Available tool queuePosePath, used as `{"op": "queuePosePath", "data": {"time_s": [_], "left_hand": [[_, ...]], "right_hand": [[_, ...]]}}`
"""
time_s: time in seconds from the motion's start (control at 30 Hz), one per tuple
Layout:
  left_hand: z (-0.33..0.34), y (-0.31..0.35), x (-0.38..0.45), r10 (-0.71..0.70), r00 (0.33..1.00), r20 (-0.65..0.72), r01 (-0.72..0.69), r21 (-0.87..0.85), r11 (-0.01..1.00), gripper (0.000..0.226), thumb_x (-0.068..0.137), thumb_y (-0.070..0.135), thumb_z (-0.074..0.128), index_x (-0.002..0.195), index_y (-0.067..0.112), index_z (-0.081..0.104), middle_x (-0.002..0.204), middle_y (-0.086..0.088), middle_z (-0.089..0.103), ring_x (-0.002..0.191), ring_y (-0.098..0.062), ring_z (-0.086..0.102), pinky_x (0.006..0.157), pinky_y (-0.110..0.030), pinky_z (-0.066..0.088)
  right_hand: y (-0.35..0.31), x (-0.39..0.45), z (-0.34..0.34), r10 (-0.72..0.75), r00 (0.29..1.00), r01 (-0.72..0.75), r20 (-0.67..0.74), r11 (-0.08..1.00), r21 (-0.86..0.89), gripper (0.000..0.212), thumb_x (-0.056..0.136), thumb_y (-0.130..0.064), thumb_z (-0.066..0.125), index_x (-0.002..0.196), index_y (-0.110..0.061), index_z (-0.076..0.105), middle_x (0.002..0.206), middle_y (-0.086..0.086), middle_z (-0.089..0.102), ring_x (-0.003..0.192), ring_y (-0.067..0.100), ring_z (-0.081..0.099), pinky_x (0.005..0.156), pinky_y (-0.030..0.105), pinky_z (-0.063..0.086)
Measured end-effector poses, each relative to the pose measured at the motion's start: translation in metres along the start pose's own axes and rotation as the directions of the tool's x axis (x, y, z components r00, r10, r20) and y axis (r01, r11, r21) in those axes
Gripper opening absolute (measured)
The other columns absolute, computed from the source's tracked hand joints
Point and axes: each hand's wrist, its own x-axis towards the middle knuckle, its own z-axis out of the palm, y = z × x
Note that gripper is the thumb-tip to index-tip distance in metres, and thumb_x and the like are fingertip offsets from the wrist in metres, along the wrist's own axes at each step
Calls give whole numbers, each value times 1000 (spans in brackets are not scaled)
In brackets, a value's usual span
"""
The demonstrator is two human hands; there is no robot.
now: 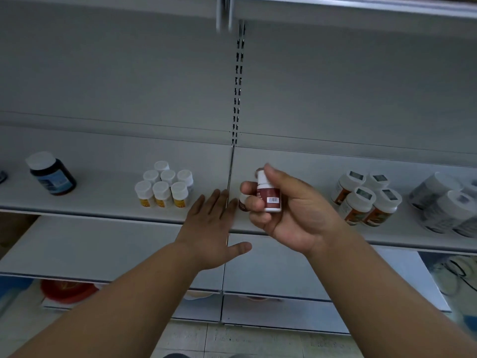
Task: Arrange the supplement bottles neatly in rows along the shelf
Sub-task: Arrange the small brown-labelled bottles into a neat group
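We are holding a small brown bottle (269, 196) in our right hand (291, 215), fingers (251, 202) pinching it tight so it stays up. Our left hand (209, 228), at nine o'clock of it, is flat with fingers spread over the shelf (103, 197), maybe clearing a spot.

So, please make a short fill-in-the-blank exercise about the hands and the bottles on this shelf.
1. The right hand holds a white bottle with a ____ label.
2. The left hand is open and holds ____.
3. The cluster of yellow-labelled bottles counts ____ white caps.
4. The dark bottle stands at the far ____ of the shelf.

Missing words: dark red; nothing; seven; left
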Motion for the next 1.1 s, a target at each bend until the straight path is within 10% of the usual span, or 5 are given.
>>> {"op": "queuePosePath", "data": {"time_s": [0.1, 0.27, 0.83, 1.0, 1.1], "left_hand": [[-4, 2, -1, -2, 1000, -14, 2, 8, 1000, 110, 71, 90, 8, 159, 23, 4, 167, -4, 5, 153, -24, -1, 123, -46, -1], [-2, 1, 0, -3, 1000, 5, 3, -4, 1000, 111, 71, 91, 9, 159, 23, -1, 167, -4, 0, 153, -23, -9, 123, -47, -1], [-3, 0, -2, -2, 1000, 8, 2, -9, 1000, 113, 70, 90, 6, 159, 22, -3, 167, -5, -2, 153, -24, -8, 123, -46, -2], [-3, 0, -1, -4, 1000, 13, 4, 20, 1000, 109, 74, 89, 10, 158, 21, -2, 167, -7, -2, 153, -24, -9, 123, -46, -3], [-4, 1, -2, -6, 1000, 13, 6, 35, 999, 108, 77, 88, 14, 158, 20, -5, 167, -8, -2, 153, -24, -8, 123, -46, -3]], "right_hand": [[-2, 0, -5, 100, 994, -101, 42, 995, 5, 45, 89, -36, 48, 114, 0, 58, 98, 20, 66, 67, 21, 61, 53, 27, 42], [4, -2, -12, 55, 991, -49, 122, 998, -49, 35, 75, -33, 76, 90, -13, 51, 77, 10, 57, 63, 21, 57, 49, 25, 41], [3, -8, -5, 3, 1000, -3, -1, 1000, -7, 30, 86, -29, 60, 103, -6, 50, 87, 13, 55, 71, 23, 57, 58, 27, 43], [5, -11, 1, -255, 957, 207, -138, 934, -292, 26, 82, -22, 64, 98, -4, 54, 89, 16, 58, 75, 31, 64, 67, 35, 56], [10, -17, 1, -535, 843, 322, -66, 598, -734, 20, 86, -14, 70, 102, -12, 57, 95, 10, 68, 87, 28, 67, 78, 36, 57]]}}
